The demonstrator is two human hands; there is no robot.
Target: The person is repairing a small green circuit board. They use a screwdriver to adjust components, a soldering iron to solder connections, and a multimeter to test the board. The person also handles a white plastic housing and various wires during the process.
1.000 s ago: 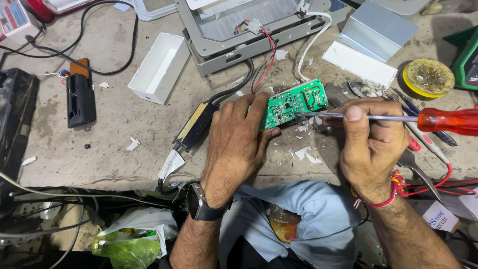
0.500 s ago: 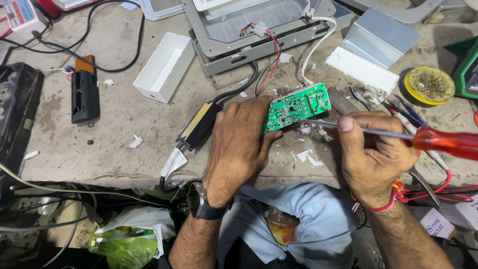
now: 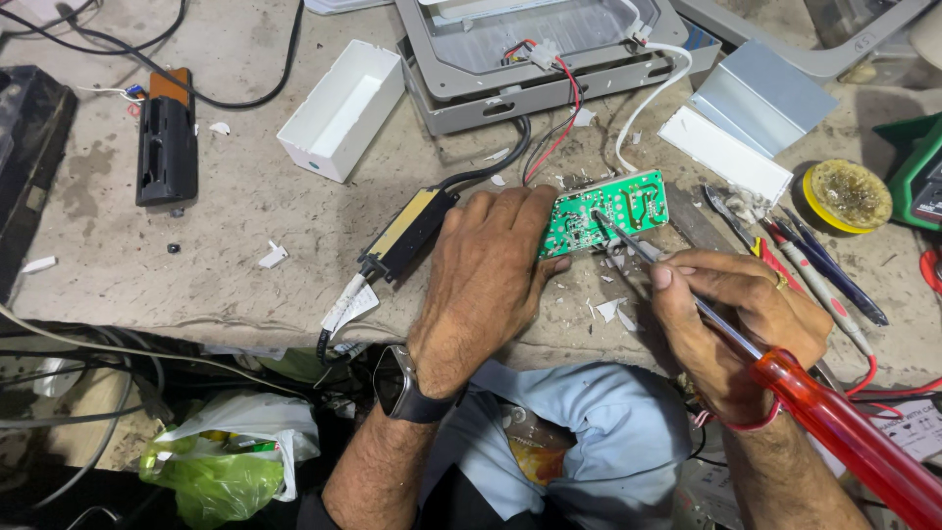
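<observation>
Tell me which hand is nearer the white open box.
Left. The left hand sits just right of and below the white open box, holding the green circuit board; the right hand is farther right, gripping the red-handled screwdriver.

Your left hand (image 3: 486, 285) lies on the counter (image 3: 226, 206), holding the circuit board (image 3: 603, 211) at its left edge. Your right hand (image 3: 736, 324) sits to the right and nearer, its screwdriver (image 3: 785, 378) tip resting on the board. Far of the board lies the open housing (image 3: 535, 59), with the open box (image 3: 339, 108) to its left. A driver module (image 3: 407, 234) lies just left of your left hand. The solder tin (image 3: 846, 194) sits far right, with pens (image 3: 824, 270) near it.
</observation>
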